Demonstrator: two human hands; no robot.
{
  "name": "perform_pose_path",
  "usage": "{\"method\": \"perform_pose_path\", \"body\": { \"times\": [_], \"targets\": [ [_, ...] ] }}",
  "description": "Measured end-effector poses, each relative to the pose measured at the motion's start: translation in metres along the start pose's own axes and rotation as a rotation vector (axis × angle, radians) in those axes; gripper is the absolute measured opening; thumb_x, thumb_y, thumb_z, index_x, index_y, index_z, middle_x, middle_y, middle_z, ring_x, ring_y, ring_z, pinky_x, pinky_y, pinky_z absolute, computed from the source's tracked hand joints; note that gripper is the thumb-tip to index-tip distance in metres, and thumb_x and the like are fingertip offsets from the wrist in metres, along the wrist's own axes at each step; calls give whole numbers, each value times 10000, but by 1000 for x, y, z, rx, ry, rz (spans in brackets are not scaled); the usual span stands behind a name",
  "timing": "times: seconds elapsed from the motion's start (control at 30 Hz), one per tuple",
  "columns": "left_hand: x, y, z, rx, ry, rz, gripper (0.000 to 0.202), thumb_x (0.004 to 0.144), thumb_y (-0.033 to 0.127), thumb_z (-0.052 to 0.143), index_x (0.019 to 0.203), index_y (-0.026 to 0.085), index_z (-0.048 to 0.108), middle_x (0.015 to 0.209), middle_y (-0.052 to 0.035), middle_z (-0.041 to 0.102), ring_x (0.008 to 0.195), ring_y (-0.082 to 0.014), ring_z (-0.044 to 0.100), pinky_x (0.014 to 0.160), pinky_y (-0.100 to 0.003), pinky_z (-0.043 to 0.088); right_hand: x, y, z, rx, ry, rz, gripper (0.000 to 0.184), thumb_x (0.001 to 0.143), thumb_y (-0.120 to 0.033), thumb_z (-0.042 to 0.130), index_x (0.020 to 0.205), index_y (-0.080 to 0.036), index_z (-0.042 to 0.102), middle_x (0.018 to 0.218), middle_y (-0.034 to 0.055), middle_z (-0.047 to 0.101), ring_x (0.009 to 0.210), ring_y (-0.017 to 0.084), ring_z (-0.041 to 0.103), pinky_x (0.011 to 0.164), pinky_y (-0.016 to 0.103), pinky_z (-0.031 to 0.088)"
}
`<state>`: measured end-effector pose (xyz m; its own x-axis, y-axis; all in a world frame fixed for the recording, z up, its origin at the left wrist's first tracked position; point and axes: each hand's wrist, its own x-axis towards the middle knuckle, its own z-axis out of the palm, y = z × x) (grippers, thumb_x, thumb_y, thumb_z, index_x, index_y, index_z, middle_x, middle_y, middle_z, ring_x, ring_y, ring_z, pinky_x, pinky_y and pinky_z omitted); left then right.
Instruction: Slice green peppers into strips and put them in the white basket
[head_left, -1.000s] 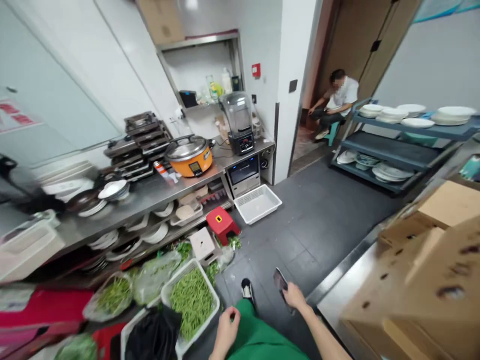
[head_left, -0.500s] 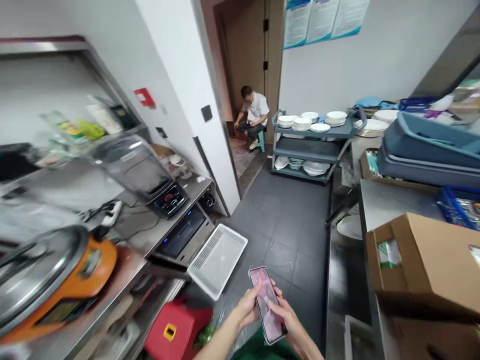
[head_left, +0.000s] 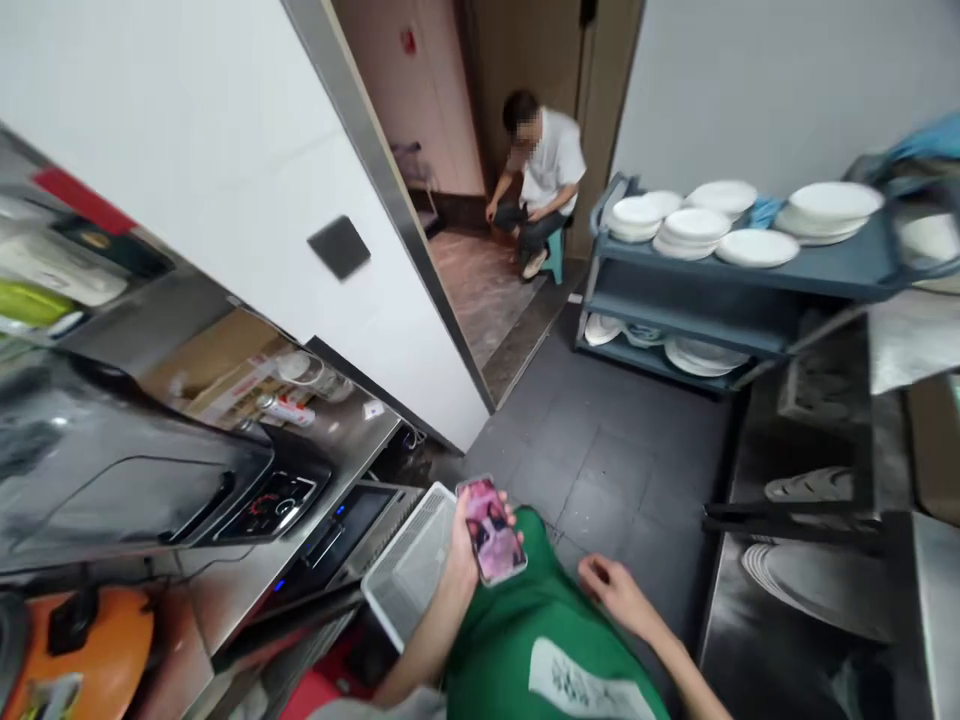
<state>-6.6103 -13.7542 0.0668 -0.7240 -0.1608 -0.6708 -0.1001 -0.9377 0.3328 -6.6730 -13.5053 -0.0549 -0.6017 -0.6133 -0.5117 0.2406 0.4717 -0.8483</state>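
My left hand (head_left: 461, 545) is closed around a smartphone (head_left: 495, 535) with a lit pinkish screen, held upright in front of my green apron (head_left: 547, 625). Its fingertips show along the phone's right edge. My right hand (head_left: 616, 592) hangs apart from the phone, to the right of the apron. The fingers there are loosely bent, with a gap between thumb and forefinger, and nothing shows in them.
A grey trolley (head_left: 694, 287) with stacked white plates stands ahead by the wall. Beyond the doorway a person (head_left: 551, 170) sits on a low stool. At left, a steel counter bears a black covered appliance (head_left: 281, 505); a white plastic basket (head_left: 412, 555) is below. Steel shelves (head_left: 787, 525) with plates line the right.
My right hand has come off the phone and moved right; my left hand alone now holds it. The view has moved forward, so the trolley and seated person look nearer.
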Motion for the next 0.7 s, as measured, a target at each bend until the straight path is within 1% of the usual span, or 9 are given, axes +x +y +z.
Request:
{"method": "perform_pose_path", "body": {
  "times": [0.07, 0.13, 0.2, 0.27, 0.33, 0.43, 0.53, 0.6, 0.7],
  "targets": [
    [53, 41, 54, -25, -155, -18, 573, 858, 650, 544, 982, 106, 675, 804, -77, 636, 677, -184, 606, 638, -352, 545, 58, -5, -38, -61, 46, 54, 494, 753, -658, 521, 781, -178, 632, 682, 44, 643, 659, 192, 573, 646, 301, 465],
    [115, 80, 108, -28, -302, -69, 634, 838, 700, 533, 1006, 106, 674, 832, -73, 621, 683, -180, 595, 644, -372, 555, 116, -7, -72, -88, 99, 131, 514, 712, -677, 541, 766, -178, 657, 699, 59, 670, 699, 221, 611, 674, 317, 492],
    [180, 118, 159, -5, -432, -120, 696, 799, 752, 545, 1010, 101, 676, 841, -72, 609, 685, -183, 593, 647, -393, 561, 172, -15, -104, -71, 148, 187, 521, 677, -692, 556, 725, -185, 666, 709, 70, 689, 731, 252, 641, 707, 339, 518],
    [242, 156, 208, 42, -529, -161, 762, 750, 800, 567, 1008, 91, 676, 843, -76, 604, 690, -191, 598, 651, -407, 562, 225, -36, -134, -20, 198, 208, 527, 656, -701, 565, 708, -188, 677, 743, 83, 709, 778, 283, 665, 747, 363, 538],
    [298, 195, 255, 98, -583, -186, 834, 702, 849, 573, 1013, 82, 672, 838, -79, 603, 686, -197, 600, 649, -411, 561, 275, -72, -164, 41, 252, 218, 547, 647, -697, 574, 773, -182, 709, 837, 102, 735, 861, 308, 682, 811, 386, 546],
    [371, 254, 321, 136, -583, -188, 898, 662, 903, 547, 1008, 83, 669, 827, -74, 600, 661, -191, 591, 624, -394, 556, 354, -138, -207, 118, 294, 240, 599, 628, -682, 597, 908, -167, 723, 974, 126, 746, 963, 330, 683, 895, 412, 536],
    [444, 315, 374, 116, -540, -177, 879, 662, 899, 553, 984, 90, 674, 817, -67, 597, 636, -175, 576, 595, -355, 542, 449, -198, -249, 130, 268, 223, 620, 621, -680, 593, 938, -160, 711, 963, 131, 747, 951, 335, 686, 900, 420, 537],
    [497, 357, 399, 94, -495, -146, 864, 665, 882, 577, 990, 88, 678, 816, -64, 599, 638, -174, 574, 582, -341, 535, 525, -232, -277, 59, 221, 213, 627, 621, -679, 574, 929, -151, 712, 939, 138, 745, 944, 342, 685, 893, 416, 538],
    [570, 425, 423, 52, -365, -81, 822, 714, 852, 561, 996, 90, 681, 808, -64, 610, 642, -179, 584, 577, -333, 524, 654, -288, -317, -133, 105, 188, 628, 670, -648, 487, 954, -139, 719, 966, 156, 741, 984, 348, 679, 890, 396, 535]
  ]
}}
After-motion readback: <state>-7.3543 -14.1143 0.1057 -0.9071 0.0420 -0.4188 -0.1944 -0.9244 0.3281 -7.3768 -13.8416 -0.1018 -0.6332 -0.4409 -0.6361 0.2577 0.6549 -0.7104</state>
